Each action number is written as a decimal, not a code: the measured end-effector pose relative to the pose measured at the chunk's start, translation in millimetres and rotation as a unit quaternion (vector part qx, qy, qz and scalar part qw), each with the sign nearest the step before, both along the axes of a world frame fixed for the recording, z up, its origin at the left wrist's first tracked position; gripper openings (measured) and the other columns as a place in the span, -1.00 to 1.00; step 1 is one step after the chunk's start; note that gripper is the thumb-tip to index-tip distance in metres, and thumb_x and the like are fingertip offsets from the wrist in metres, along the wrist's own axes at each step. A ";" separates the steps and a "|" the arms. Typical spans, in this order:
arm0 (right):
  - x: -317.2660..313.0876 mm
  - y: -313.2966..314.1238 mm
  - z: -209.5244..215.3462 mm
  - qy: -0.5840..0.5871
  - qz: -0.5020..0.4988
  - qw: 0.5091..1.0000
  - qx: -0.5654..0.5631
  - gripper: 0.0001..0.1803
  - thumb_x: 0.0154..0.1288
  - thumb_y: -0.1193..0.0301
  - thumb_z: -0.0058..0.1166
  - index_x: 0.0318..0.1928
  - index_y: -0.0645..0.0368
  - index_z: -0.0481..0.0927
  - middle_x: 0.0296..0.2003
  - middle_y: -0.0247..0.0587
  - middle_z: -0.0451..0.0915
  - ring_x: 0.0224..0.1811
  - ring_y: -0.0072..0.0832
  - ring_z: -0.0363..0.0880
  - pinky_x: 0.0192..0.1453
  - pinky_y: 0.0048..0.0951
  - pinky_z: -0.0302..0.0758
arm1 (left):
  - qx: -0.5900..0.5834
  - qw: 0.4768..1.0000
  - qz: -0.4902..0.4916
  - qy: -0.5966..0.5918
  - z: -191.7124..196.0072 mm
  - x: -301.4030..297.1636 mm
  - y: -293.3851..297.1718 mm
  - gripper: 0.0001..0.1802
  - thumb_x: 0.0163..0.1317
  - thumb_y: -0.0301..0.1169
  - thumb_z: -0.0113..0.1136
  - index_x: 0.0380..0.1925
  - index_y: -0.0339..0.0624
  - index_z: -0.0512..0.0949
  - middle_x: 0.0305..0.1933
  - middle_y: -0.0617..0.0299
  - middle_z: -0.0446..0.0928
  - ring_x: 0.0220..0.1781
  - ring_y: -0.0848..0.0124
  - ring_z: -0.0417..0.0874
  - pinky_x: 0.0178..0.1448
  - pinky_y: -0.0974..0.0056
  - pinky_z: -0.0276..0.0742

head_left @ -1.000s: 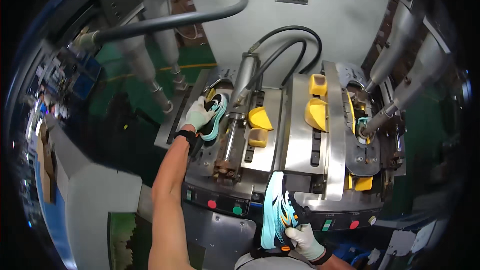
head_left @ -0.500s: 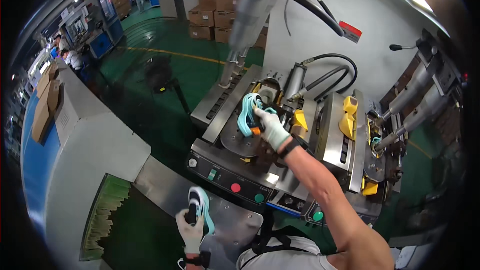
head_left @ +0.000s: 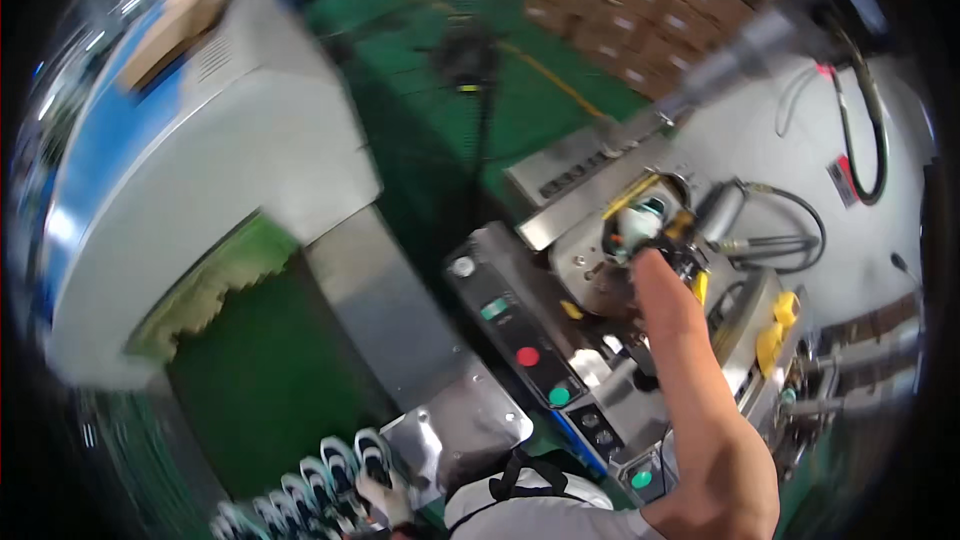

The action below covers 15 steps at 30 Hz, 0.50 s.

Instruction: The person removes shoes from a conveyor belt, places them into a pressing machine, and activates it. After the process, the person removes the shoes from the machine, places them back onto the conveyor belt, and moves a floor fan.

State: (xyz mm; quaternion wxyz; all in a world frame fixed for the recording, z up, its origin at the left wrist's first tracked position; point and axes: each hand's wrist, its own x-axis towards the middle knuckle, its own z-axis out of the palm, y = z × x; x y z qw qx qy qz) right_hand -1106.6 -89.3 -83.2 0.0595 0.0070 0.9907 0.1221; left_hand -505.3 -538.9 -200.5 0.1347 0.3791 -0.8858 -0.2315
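Observation:
At the lower left, my gloved left hand (head_left: 384, 498) is closed at the heel end of a dark-and-white shoe (head_left: 372, 454), the end one of a row of similar shoes (head_left: 312, 480). My right arm reaches out to the metal press machine (head_left: 585, 265). There my gloved right hand (head_left: 638, 227), smeared by motion, is closed round a teal-and-white shoe (head_left: 654, 207) in the machine's rounded recess. Most of that shoe is hidden by the hand and the machine parts.
A control panel (head_left: 515, 325) with red and green buttons fronts the press. A grey machine housing (head_left: 250, 130) with a fringed opening (head_left: 215, 280) stands over a green conveyor belt (head_left: 275, 370). Cartons (head_left: 640, 10) are stacked behind, and a second press station with yellow parts (head_left: 775, 330) is at right.
The view has swung left. My left hand has moved with its shoe from above the metal plate to the row of shoes. My right hand has taken its shoe into the press recess.

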 end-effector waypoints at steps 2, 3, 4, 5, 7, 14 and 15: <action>8.0 7.6 4.2 -0.021 0.116 0.993 -0.001 -0.76 0.19 0.24 0.05 -0.28 0.11 0.64 -0.25 -0.06 0.69 -0.23 -0.13 0.67 -0.23 -0.09 0.55 | 0.044 0.999 0.010 0.010 12.3 -4.4 -2.7 -0.29 0.04 -0.39 0.35 0.20 -0.40 0.31 0.16 -0.24 0.36 0.23 -0.19 0.33 0.37 -0.08 0.22; -5.6 120.8 -11.1 0.091 -0.118 0.905 -0.399 -0.69 0.19 0.22 0.09 -0.14 0.10 0.65 -0.20 -0.01 0.70 -0.17 -0.19 0.67 -0.12 -0.20 0.55 | 0.100 0.994 -0.027 0.017 1.6 -40.6 13.6 -0.30 0.04 -0.41 0.36 0.19 -0.38 0.31 0.16 -0.21 0.37 0.23 -0.17 0.35 0.37 -0.07 0.24; -10.0 67.7 -21.2 0.021 0.109 0.993 -0.029 -0.72 0.22 0.25 0.04 -0.20 0.17 0.62 -0.28 -0.06 0.69 -0.24 -0.19 0.66 -0.18 -0.21 0.52 | 0.032 0.999 -0.018 0.005 5.2 -16.6 -3.4 -0.34 0.06 -0.44 0.36 0.17 -0.35 0.32 0.15 -0.21 0.38 0.22 -0.16 0.36 0.36 -0.06 0.25; -12.6 101.5 -11.0 0.040 0.135 0.985 -0.103 -0.73 0.26 0.22 0.04 -0.28 0.19 0.58 -0.38 -0.26 0.64 -0.34 -0.32 0.59 -0.24 -0.22 0.47 | 0.045 0.998 -0.026 0.035 10.8 -28.4 -0.9 -0.36 0.06 -0.46 0.36 0.16 -0.32 0.33 0.13 -0.20 0.38 0.22 -0.17 0.36 0.34 -0.07 0.27; -25.1 122.7 17.5 0.062 -0.056 0.860 -0.504 -0.64 0.37 0.17 0.02 -0.34 0.26 0.53 -0.43 -0.33 0.55 -0.40 -0.46 0.48 -0.28 -0.21 0.42 | 0.057 0.995 -0.042 0.063 -2.8 -43.2 2.6 -0.36 0.04 -0.45 0.37 0.14 -0.28 0.33 0.12 -0.20 0.38 0.21 -0.16 0.37 0.32 -0.07 0.30; 260.8 -156.0 80.3 0.145 0.045 0.864 -0.481 -0.17 0.42 0.24 0.05 0.48 0.37 -0.06 0.50 0.19 -0.04 0.56 -0.13 -0.01 0.55 -0.24 0.04 | 0.121 0.991 -0.034 0.045 31.5 -6.5 -31.5 -0.27 0.11 -0.23 0.33 0.25 -0.28 0.30 0.28 -0.24 0.30 0.33 -0.15 0.30 0.41 -0.06 0.21; 298.2 -160.5 58.2 0.166 0.066 0.892 -0.415 -0.17 0.42 0.23 0.06 0.48 0.34 -0.04 0.49 0.16 0.00 0.54 -0.14 0.02 0.54 -0.26 0.06 | 0.148 0.984 -0.067 0.073 32.2 -16.7 -41.4 -0.30 0.14 -0.26 0.30 0.25 -0.30 0.30 0.30 -0.23 0.30 0.36 -0.14 0.29 0.43 -0.05 0.21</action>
